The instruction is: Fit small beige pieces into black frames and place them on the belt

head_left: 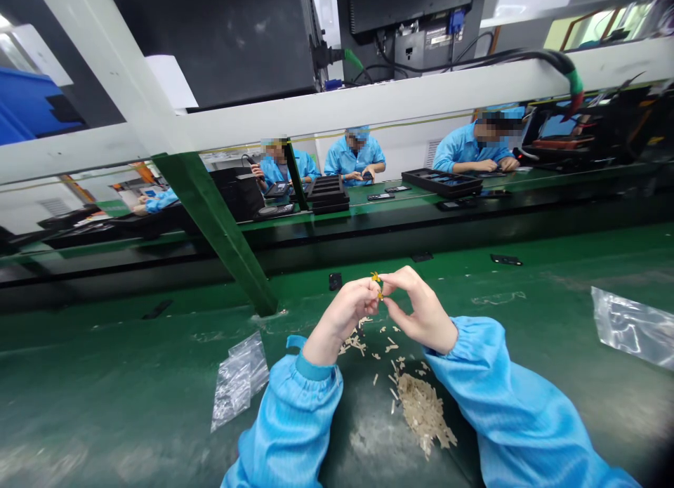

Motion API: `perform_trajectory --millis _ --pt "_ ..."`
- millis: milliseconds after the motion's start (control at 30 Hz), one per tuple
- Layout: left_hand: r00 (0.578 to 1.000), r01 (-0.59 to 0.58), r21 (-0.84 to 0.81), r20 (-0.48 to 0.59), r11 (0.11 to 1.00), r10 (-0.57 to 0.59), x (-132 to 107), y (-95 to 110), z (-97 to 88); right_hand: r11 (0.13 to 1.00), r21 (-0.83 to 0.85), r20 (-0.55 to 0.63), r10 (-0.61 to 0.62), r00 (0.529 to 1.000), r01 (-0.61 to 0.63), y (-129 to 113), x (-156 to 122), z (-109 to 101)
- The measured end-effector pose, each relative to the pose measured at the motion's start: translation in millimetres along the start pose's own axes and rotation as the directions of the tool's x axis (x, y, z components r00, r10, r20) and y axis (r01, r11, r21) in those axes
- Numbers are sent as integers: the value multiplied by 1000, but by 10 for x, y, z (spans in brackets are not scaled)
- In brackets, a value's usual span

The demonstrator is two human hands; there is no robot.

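In front of me, above the green table [295, 390], both hands meet at a small golden-yellow piece [375, 277] that looks thin and flexible. My left hand [347, 309] is closed, with its fingertips pinching the piece. From the other side, the thumb and index finger of my right hand [418, 305] close on it as well. Its exact shape is partly hidden by the fingers. Below the hands lie scattered pale strips [354, 343]. Nearer to me, by the right sleeve, is a heap of small beige pieces [424, 412].
Clear plastic bags lie on the left [239, 383] and right [632, 326]. Small black parts [335, 281] lie near the back edge. A green post [215, 228] rises left of my hands. Beyond, several people in blue work by black trays [442, 182].
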State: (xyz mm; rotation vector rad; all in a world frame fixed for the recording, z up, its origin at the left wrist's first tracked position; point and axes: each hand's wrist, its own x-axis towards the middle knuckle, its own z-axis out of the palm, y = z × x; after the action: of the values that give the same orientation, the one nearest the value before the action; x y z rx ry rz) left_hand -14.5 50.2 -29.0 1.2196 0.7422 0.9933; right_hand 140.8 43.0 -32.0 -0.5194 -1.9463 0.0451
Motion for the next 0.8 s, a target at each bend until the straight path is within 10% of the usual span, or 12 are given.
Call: perform_trajectory --millis 200,367,567,800 --pt "1000 25 112 -16 993 -23 17 -11 14 997 -82 -9 -11 1000 10 35 -18 27" --pt "965 117 483 -263 868 17 187 -149 -306 990 -121 -44 63 997 -68 88 -27 26" --pt "849 394 735 -521 551 89 530 -482 -880 990 -83 -70 112 991 -118 114 -18 -2" --pt "790 577 790 -604 207 108 933 -788 -795 989 -66 -102 126 987 -133 87 13 -65"
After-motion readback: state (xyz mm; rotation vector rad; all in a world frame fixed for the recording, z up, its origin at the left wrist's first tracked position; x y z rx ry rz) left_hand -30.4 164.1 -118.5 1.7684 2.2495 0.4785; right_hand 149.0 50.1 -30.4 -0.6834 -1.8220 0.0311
